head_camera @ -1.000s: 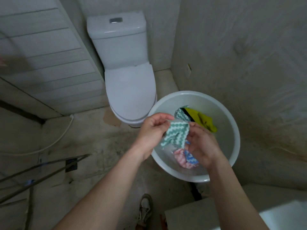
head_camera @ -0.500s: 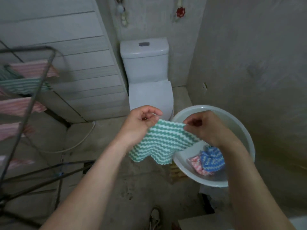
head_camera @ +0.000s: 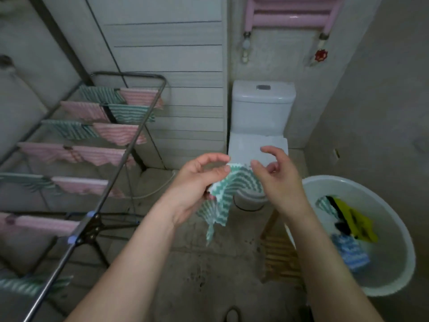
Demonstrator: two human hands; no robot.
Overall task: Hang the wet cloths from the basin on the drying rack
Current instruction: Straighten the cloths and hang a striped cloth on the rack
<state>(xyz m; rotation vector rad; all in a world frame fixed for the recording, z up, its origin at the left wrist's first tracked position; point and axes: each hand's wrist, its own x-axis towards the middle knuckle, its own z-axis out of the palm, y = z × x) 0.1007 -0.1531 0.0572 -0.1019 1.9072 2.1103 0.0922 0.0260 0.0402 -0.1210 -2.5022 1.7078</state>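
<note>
A green-and-white zigzag cloth (head_camera: 228,192) hangs bunched between my hands at the middle of the view. My left hand (head_camera: 197,184) pinches its left end between thumb and fingers. On its right end lies the thumb of my right hand (head_camera: 278,180), with the other fingers curled and the forefinger lifted. The white basin (head_camera: 390,205) stands at lower right and holds a yellow cloth (head_camera: 357,225), a blue cloth (head_camera: 349,253) and a green scrap. The drying rack (head_camera: 130,145) stands at left, with several pink and green cloths over its rails.
A white toilet (head_camera: 262,112) stands straight ahead against the wall. A wooden stool (head_camera: 278,254) carries the basin. A pink radiator (head_camera: 292,12) and a red valve (head_camera: 321,55) are on the far wall. Bare concrete floor lies between rack and basin.
The view swung left and up, bringing the rack fully into sight. The cloth went from stretched flat between my hands to bunched and drooping. My hands came closer together.
</note>
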